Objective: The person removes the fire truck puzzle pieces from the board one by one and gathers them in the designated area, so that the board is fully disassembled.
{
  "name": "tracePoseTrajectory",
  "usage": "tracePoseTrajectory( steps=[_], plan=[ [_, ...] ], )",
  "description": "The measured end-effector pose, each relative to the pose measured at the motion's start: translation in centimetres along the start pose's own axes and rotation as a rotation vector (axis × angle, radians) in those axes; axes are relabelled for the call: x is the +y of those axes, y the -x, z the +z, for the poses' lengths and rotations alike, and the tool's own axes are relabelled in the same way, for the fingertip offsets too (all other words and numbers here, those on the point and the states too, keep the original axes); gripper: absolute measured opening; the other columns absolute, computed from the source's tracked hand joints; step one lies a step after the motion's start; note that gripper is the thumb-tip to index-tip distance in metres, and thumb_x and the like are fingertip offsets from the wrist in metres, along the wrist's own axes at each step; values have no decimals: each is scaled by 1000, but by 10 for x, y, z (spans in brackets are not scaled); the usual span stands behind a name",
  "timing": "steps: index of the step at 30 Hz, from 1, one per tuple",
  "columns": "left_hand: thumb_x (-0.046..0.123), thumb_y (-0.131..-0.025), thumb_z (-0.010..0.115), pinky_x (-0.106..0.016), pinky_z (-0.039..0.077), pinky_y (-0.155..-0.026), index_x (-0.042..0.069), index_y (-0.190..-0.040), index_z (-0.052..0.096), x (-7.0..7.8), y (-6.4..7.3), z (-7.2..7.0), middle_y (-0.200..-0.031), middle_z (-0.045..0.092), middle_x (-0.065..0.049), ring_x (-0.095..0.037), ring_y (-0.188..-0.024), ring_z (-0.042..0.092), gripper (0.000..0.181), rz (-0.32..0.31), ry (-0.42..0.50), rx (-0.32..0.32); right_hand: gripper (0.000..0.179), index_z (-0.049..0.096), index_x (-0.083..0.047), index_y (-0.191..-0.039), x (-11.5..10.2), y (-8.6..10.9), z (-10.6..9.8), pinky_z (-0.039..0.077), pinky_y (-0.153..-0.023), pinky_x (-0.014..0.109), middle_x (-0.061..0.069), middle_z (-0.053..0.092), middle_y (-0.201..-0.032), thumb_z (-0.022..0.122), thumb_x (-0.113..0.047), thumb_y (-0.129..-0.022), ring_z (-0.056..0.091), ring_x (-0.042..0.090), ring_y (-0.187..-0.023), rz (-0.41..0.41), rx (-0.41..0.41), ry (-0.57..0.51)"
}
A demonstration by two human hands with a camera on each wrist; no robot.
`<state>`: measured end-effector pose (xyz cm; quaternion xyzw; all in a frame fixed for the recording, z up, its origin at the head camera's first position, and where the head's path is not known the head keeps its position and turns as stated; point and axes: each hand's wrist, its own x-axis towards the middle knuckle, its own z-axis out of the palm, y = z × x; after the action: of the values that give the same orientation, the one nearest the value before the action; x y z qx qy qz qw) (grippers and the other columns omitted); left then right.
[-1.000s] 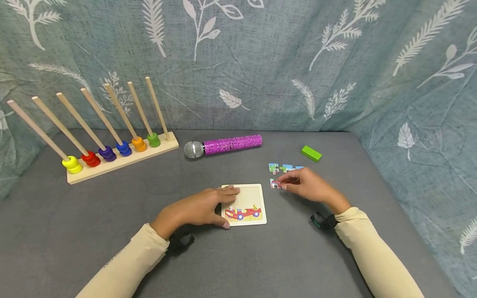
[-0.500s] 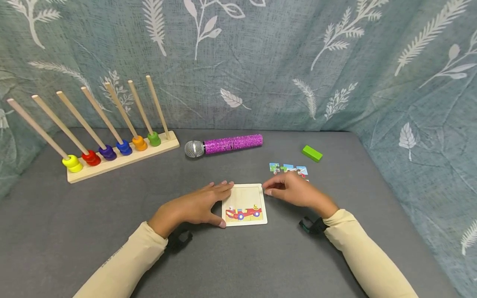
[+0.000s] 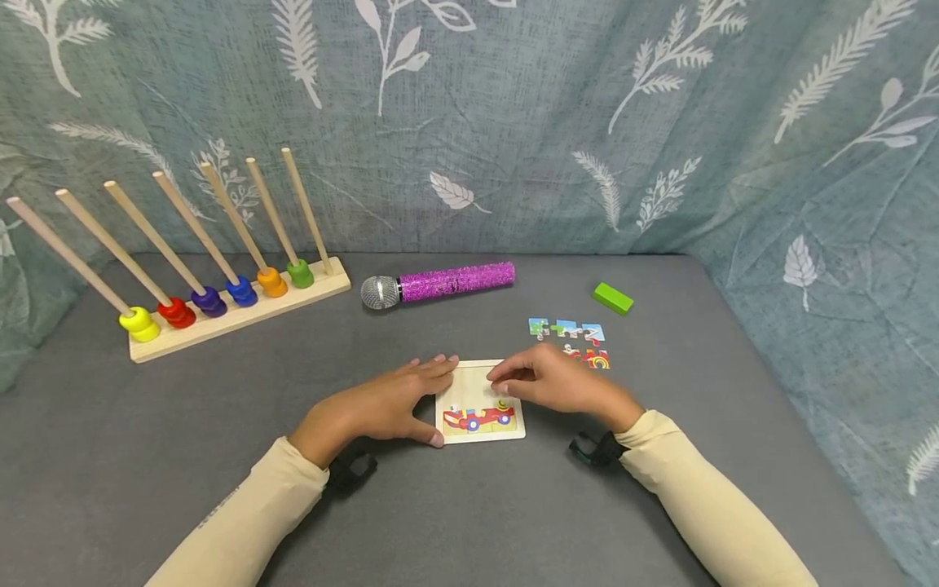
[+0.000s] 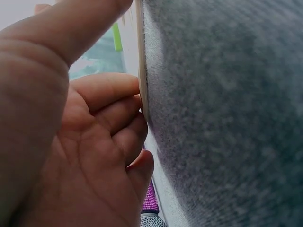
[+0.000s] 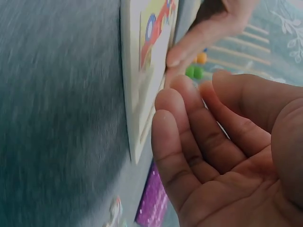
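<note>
A square wooden puzzle board [image 3: 469, 383] lies on the table, with a red car picture along its lower part. My left hand [image 3: 392, 399] steadies its left side: the fingers rest at the upper left corner and the thumb [image 3: 429, 436] touches the lower left one. Over the board's upper right part is my right hand [image 3: 557, 381], thumb and fingertips drawn together in a pinch; the small puzzle piece between them is mostly hidden. In the right wrist view the fingers [image 5: 165, 132] bend close above the board [image 5: 130, 94].
Several loose puzzle pieces [image 3: 566, 328] lie right of the board, some partly behind the right hand. A green block [image 3: 613, 298] sits further back. A sparkly purple microphone [image 3: 458, 281] and a peg rack with coloured beads [image 3: 242, 306] stand at the back, before a leafy curtain [image 3: 513, 122].
My right hand has left the loose pieces and moved left over the board, apparently carrying a piece taken from the near row. The left hand has shifted only slightly at the board's edge.
</note>
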<state>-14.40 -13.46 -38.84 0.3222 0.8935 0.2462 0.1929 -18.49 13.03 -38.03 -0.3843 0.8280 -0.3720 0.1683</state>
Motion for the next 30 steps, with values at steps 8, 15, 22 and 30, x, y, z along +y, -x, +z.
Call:
tracePoseTrajectory(
  steps=[8,15,22,30],
  plan=[
    [33,-80,80,-48,11,-116,-4,-148,33,-1,1,-2,-158,22,-14,-31,-145,17,91,16,1,4,19,73,-3,-109,-7,-14,14,51,-70,24,0,72,-99,65,-11,-94,59,5,-78,-16,-81,-85],
    [35,-81,80,-49,9,-116,-2,-149,32,-3,0,0,-159,21,-13,-29,-145,17,91,15,6,2,16,73,-1,-106,-13,-19,20,49,-65,21,0,72,-96,64,-6,-93,57,3,-73,10,-55,-88],
    [35,-81,79,-50,9,-116,-3,-148,34,-3,1,-1,-158,21,-14,-30,-145,17,90,29,0,-3,19,72,-1,-109,-15,-20,24,50,-66,21,1,72,-92,64,-9,-94,59,2,-74,19,-75,-104],
    [36,-80,79,-50,10,-116,-3,-148,34,-4,0,-1,-158,21,-14,-30,-145,17,90,38,4,2,21,71,0,-112,-15,-22,24,51,-73,20,1,73,-100,64,-6,-93,61,1,-82,10,-95,-91]
  ],
)
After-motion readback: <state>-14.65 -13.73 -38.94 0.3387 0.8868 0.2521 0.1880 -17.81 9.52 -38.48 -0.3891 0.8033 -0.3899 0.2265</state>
